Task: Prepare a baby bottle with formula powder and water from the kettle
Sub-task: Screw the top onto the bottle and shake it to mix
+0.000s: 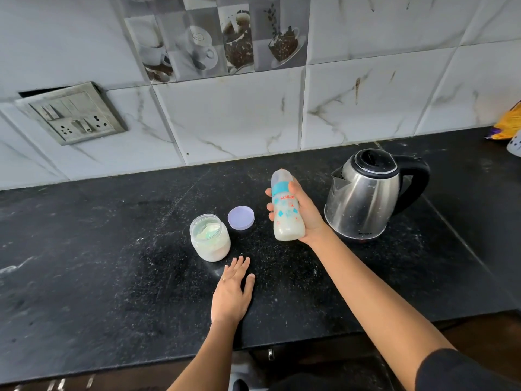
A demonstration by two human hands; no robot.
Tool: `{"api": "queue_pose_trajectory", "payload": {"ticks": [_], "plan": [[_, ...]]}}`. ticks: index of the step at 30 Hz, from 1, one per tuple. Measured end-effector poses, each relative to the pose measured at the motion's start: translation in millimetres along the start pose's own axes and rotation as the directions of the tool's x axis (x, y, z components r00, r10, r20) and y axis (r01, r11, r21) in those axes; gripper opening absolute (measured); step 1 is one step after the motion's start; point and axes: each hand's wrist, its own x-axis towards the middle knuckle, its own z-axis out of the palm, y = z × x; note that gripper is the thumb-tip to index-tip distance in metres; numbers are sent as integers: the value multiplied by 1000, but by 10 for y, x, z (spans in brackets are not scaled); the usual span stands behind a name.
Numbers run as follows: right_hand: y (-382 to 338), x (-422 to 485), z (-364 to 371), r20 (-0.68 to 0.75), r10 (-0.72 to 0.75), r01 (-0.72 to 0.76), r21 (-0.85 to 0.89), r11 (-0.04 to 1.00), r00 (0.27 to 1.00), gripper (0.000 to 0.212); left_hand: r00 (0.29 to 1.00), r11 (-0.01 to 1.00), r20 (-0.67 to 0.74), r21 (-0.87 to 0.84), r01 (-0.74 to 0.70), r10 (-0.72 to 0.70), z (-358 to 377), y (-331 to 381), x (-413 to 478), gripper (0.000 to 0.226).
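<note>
My right hand [306, 214] grips a baby bottle [285, 207] and holds it above the black counter [112, 263], tilted slightly left. The bottle has its cap on, a teal ring and milky white liquid in its lower part. An open clear jar [210, 238] of white formula powder stands to its left, a scoop lying inside. The jar's lilac lid [241, 217] lies upside down behind it. My left hand [234, 292] rests flat on the counter just in front of the jar, holding nothing. A steel kettle [366, 196] with a black handle stands right of the bottle, lid closed.
A tiled wall rises behind the counter, with a switch and socket panel [73, 114] at the left. A yellow and purple packet [507, 122] and a white object sit at the far right edge. The counter's front edge runs below my arms.
</note>
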Motion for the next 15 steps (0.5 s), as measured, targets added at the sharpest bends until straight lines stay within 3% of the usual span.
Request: {"api": "queue_pose_trajectory", "payload": {"ticks": [5,7,10,11,13,15], "plan": [[8,65,197,-333,56,36,262,964,941,27,1000,1000,8,8,8,-8,-4,-8,4,46],[30,-11,203,-245,125,-61,253,966,962,31,1000,1000,3,3,11,-11,9,-3,2,46],[75,-152,151,95,152,-138,-142,980,984,52,1000,1000,3,5,10,-10,19,-5,-1,46],[70,-175,178,127,139,-118,-161,980,982,56,1000,1000,5,9,10,-10,24,-6,1,46],[26,-129,235,49,73,-75,55,996,996,56,1000,1000,4,14,12,-12,26,-12,-2,46],[-30,-97,227,-109,-9,35,240,970,994,40,1000,1000,10,12,19,-19,24,-6,3,46]]}}
